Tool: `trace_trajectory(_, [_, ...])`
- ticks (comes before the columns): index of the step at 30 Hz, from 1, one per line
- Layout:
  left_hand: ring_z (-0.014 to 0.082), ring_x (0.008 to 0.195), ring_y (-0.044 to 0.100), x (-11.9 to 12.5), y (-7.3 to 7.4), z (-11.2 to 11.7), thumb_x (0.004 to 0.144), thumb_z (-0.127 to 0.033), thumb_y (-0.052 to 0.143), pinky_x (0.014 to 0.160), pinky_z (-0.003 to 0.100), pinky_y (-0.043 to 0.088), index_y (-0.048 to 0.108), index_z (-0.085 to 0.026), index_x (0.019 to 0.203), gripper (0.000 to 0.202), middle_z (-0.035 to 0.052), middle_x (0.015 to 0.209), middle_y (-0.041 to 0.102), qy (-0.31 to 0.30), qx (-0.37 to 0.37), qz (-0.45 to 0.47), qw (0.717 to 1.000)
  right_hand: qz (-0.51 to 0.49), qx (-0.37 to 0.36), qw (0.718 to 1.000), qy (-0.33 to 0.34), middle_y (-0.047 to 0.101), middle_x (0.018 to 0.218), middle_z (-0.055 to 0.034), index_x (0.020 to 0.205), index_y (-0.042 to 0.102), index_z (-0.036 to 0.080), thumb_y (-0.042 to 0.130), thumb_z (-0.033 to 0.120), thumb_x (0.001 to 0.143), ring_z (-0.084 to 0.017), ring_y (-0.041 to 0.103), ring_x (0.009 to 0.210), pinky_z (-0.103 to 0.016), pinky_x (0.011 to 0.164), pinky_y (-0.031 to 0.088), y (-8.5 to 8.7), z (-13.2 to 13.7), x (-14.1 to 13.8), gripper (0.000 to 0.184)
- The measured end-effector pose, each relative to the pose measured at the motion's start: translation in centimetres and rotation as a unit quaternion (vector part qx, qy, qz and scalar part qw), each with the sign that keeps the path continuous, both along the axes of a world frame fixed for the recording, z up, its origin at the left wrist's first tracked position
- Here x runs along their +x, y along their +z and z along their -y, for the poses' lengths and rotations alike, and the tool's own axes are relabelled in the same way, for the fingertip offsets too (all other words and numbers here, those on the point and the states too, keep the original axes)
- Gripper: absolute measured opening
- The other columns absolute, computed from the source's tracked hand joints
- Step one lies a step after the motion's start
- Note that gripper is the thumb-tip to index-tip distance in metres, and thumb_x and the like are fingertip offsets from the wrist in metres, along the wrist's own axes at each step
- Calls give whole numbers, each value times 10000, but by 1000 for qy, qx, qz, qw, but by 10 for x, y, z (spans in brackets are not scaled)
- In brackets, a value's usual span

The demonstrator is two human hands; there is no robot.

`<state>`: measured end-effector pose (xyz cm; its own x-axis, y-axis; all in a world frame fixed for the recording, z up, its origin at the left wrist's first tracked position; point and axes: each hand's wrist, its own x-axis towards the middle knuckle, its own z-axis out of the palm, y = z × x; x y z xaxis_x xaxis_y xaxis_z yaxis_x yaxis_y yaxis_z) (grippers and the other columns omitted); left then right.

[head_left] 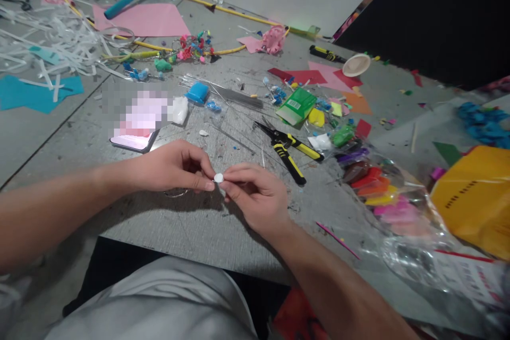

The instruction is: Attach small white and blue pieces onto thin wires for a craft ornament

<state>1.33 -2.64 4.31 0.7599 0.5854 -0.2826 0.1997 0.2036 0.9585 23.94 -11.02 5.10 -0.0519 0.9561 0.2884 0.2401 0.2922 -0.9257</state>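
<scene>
My left hand [175, 166] and my right hand [255, 194] meet over the grey work surface [191, 223]. Between their fingertips sits a small white piece [218, 177], pinched by the thumb and fingers of both hands. A thin metal ring [175, 193] lies on the surface just under my left hand. Black and yellow pliers [289, 151] lie to the right of my hands, close to my right hand.
A phone [133, 141] lies behind my left hand. Thin metal wires [227, 94], a blue lump [197, 93], a green packet [297, 106] and a clear bag of coloured clay sticks [378, 191] lie beyond and right. Paper strips [51, 48] and pink sheets [147, 18] litter the back.
</scene>
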Motion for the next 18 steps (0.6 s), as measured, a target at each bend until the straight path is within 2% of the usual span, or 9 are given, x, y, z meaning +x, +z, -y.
trace_trajectory(3, [145, 706, 711, 1, 0, 2, 842, -451, 1179, 694, 251, 543, 904, -168, 947, 409, 0, 774, 830, 20, -10, -6, 1000, -25, -16, 1000, -8, 688, 878, -3, 844, 700, 264, 706, 252, 770, -105, 671, 613, -222, 485, 585, -2, 1, -1, 75])
trace_trajectory(11, [161, 757, 731, -1, -3, 6, 835, -491, 1209, 725, 270, 547, 922, -153, 988, 468, 26, 826, 851, 43, -4, -14, 999, 16, 37, 999, -7, 711, 871, 7, 872, 682, 252, 760, 218, 720, -129, 696, 804, -250, 716, 597, 2, -2, 1, 174])
trace_trajectory(18, [171, 802, 814, -1, -4, 8, 813, -444, 1252, 783, 276, 629, 958, -158, 1064, 482, 46, 886, 910, 40, -45, 26, 998, 52, 85, 994, -41, 716, 837, 11, 860, 670, 261, 728, 251, 760, -140, 703, 767, -273, 703, 589, 3, -3, 1, 116])
